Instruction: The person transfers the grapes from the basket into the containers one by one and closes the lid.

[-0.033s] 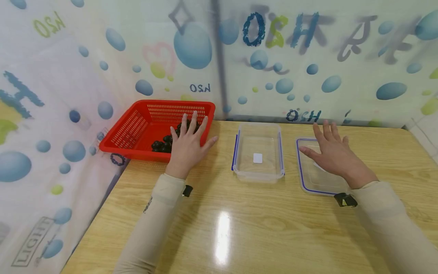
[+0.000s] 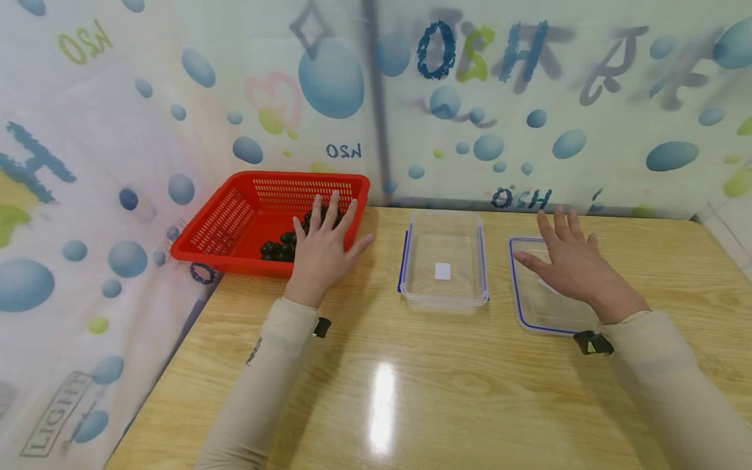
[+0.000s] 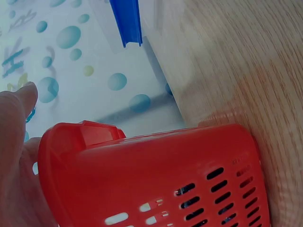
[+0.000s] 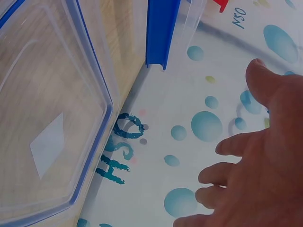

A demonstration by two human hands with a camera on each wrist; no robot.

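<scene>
The bench (image 2: 329, 405) runs on past the near side of the view, and two beige sleeves (image 2: 252, 391) reach in over it. Next comes a clear snap-lock lid (image 2: 531, 303) with a blue seal, flat toward the right edge. The right hand (image 2: 578, 277) hangs above it with its fingers extended; that grip holds nothing, and the right wrist view shows it apart from the lid.

A little farther off, between the two hands, stands the clear food container (image 2: 443, 248), uncovered, with blue side clips and a small white label (image 2: 442, 271), near the middle of the far edge. The left hand (image 2: 322, 258) is spread over the right front corner of the red plastic basket (image 2: 235, 264), at the far left corner. Its grip is loose and holds nothing; whether it touches the rim I cannot tell. In the basket lie dark, glossy round fruits (image 2: 273, 250), perhaps grapes, bunched toward its right side and partly hidden by that hand.

Beyond the far edge hangs a printed curtain (image 2: 499, 150). Nothing visibly differs from the frame just before, so I judge that handling has not begun.
</scene>
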